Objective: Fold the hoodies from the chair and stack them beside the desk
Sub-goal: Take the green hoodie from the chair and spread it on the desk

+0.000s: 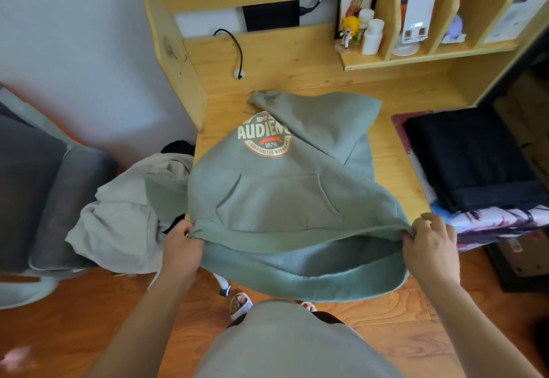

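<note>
So you had the green hoodie [285, 187] laid front-up on the tabletop [392, 151], hem hanging off the near edge toward you. Your left hand [181, 247] was pinching the hem's left corner and your right hand [427, 247] gripped the right corner — both closed on fabric, hem spread between them. One sleeve was already flopped diagonally across the chest print. Left of the hoodie, a beige hoodie [124, 217] sat piled on the chair, and right of it a folded black garment [472, 154] was lying on the tabletop. Risk as I saw it: lift that hem unevenly and the loose sleeve slides out — or the whole thing drags off the edge, since so much was overhanging.
</note>
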The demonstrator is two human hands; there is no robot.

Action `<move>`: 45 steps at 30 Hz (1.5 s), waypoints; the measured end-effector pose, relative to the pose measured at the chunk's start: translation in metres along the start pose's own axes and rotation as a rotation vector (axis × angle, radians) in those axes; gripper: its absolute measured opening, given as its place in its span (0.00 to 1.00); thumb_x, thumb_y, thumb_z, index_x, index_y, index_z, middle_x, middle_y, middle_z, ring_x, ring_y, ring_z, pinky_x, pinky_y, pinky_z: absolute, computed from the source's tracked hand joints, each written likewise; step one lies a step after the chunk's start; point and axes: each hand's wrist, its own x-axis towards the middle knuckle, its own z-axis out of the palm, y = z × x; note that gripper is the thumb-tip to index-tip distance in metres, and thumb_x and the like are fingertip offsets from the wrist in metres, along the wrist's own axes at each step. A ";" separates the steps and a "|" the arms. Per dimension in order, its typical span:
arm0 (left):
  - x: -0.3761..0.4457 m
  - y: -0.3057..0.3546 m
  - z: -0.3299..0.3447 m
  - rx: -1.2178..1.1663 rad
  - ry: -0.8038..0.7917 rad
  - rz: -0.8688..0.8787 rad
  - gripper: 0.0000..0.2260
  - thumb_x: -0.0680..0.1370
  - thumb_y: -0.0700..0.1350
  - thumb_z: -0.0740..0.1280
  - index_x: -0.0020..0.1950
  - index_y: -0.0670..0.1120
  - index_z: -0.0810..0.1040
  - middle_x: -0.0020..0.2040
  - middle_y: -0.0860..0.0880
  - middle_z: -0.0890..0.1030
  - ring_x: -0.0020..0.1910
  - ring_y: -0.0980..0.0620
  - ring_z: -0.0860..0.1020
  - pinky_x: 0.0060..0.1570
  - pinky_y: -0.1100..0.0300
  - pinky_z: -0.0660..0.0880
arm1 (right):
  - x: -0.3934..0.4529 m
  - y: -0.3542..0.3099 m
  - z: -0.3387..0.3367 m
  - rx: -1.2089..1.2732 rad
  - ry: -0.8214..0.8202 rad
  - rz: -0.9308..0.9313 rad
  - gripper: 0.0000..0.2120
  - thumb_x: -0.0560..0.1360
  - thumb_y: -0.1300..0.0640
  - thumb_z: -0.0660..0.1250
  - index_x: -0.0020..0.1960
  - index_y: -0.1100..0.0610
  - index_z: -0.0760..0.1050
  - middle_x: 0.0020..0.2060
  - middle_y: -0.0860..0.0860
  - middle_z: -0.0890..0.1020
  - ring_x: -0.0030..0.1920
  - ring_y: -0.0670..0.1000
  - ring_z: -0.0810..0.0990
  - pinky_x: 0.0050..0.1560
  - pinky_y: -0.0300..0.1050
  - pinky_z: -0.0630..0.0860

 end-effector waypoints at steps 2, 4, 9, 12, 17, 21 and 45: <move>-0.005 0.012 -0.002 0.174 -0.007 0.143 0.07 0.77 0.31 0.60 0.41 0.38 0.66 0.38 0.41 0.70 0.39 0.47 0.67 0.38 0.53 0.64 | 0.007 -0.016 -0.019 0.182 0.034 0.065 0.01 0.75 0.64 0.65 0.46 0.61 0.73 0.45 0.58 0.77 0.44 0.59 0.70 0.44 0.52 0.68; -0.011 0.024 -0.003 0.251 -0.001 0.310 0.10 0.71 0.25 0.58 0.40 0.39 0.67 0.39 0.44 0.73 0.39 0.46 0.69 0.38 0.52 0.64 | 0.013 -0.032 -0.037 0.421 0.030 0.211 0.04 0.75 0.65 0.63 0.46 0.57 0.71 0.45 0.54 0.79 0.45 0.60 0.74 0.45 0.51 0.70; -0.048 0.050 0.025 0.144 -0.223 0.632 0.19 0.63 0.29 0.59 0.47 0.44 0.79 0.52 0.52 0.81 0.54 0.59 0.77 0.53 0.67 0.73 | 0.015 -0.077 -0.043 0.698 -0.160 0.202 0.22 0.73 0.71 0.56 0.56 0.48 0.74 0.47 0.51 0.82 0.49 0.57 0.80 0.49 0.53 0.77; -0.065 0.044 0.058 -0.002 -0.381 0.451 0.23 0.74 0.26 0.61 0.56 0.50 0.82 0.53 0.57 0.83 0.54 0.56 0.81 0.53 0.61 0.78 | 0.007 -0.105 -0.031 0.657 -0.367 0.071 0.26 0.73 0.71 0.54 0.57 0.50 0.81 0.51 0.55 0.82 0.51 0.56 0.80 0.50 0.51 0.79; -0.061 0.022 0.071 0.113 -0.480 0.274 0.19 0.80 0.33 0.62 0.53 0.60 0.74 0.49 0.57 0.82 0.46 0.56 0.80 0.45 0.57 0.76 | -0.007 -0.112 -0.018 0.567 -0.401 -0.017 0.15 0.75 0.67 0.63 0.56 0.52 0.79 0.53 0.53 0.78 0.52 0.53 0.77 0.46 0.43 0.74; -0.062 0.022 0.065 0.194 -0.449 0.338 0.18 0.76 0.34 0.67 0.51 0.58 0.70 0.46 0.56 0.80 0.42 0.60 0.77 0.40 0.65 0.72 | -0.009 -0.114 -0.030 0.544 -0.289 -0.050 0.16 0.76 0.67 0.65 0.60 0.52 0.74 0.47 0.49 0.78 0.49 0.53 0.78 0.42 0.43 0.71; 0.006 -0.029 -0.058 0.607 0.179 0.107 0.12 0.75 0.33 0.60 0.51 0.49 0.68 0.42 0.45 0.76 0.40 0.40 0.76 0.36 0.48 0.73 | 0.031 0.013 -0.028 0.103 -0.085 0.468 0.14 0.79 0.62 0.58 0.61 0.64 0.75 0.57 0.70 0.77 0.55 0.71 0.77 0.53 0.59 0.73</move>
